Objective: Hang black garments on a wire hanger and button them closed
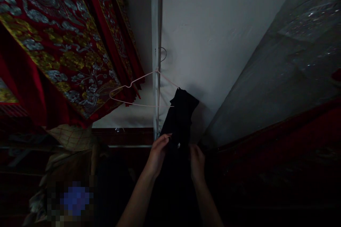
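Note:
A thin wire hanger hangs by its hook in front of a pale vertical post. Over the hanger's right arm drapes a black garment, while the left arm is bare. My left hand pinches the garment's left edge, thumb and fingers together. On the opposite edge my right hand is closed, its fingers partly hidden by the dark cloth. A small whitish spot shows on the cloth between my hands. Below them the garment merges into the dark, and its lower part cannot be made out.
Red cloth with gold and silver embroidery hangs at upper left. The pale post runs along a white wall. Clear plastic sheeting covers the right side, above dark red fabric. Bundled things lie at lower left.

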Available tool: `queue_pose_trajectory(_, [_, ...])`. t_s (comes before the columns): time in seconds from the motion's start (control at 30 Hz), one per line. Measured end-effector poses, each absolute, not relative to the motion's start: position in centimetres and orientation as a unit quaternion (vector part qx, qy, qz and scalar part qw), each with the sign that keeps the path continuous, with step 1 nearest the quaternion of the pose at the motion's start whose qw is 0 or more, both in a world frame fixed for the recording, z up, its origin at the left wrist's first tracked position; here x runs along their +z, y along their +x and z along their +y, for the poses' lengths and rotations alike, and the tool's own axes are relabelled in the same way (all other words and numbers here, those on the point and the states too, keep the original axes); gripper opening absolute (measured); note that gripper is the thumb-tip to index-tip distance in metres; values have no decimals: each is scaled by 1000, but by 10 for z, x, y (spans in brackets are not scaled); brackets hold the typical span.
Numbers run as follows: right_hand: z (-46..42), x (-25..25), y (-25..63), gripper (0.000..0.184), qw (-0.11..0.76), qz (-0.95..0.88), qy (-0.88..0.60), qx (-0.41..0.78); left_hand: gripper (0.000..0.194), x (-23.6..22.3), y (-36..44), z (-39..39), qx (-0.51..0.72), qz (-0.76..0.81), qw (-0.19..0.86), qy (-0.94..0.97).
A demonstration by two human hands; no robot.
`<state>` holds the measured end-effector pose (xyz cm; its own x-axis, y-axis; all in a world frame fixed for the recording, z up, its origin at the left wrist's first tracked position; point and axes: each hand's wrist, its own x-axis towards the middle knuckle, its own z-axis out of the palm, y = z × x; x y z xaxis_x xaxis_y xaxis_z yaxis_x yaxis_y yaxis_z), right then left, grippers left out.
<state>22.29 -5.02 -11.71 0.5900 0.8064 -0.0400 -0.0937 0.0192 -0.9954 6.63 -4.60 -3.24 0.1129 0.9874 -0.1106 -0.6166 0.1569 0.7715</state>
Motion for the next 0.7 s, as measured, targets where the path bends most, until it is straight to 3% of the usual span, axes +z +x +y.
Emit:
queue_pose_trajectory(0.17, [-6, -68, 220, 44, 667, -438, -564, 212, 17, -17, 46, -55, 577, 236, 743, 243])
queue_pose_trajectory(0.37, [68, 14, 201, 93, 573, -590, -568, -34, 21, -30, 23, -73, 564, 205, 790, 130])
queue_pose_trajectory(0.4, [78, 25, 202, 89, 555, -599, -575, -46, 20, -32, 20, -74, 566, 206, 788, 126])
queue_pose_trajectory(0.53, [103, 53, 220, 35, 542, -664, -513, 40, 18, -32, 13, -75, 569, 210, 785, 128])
queue_pose_trajectory(0.7, [109, 67, 253, 29, 514, -726, -419, 181, 12, -38, 7, -70, 574, 218, 786, 66])
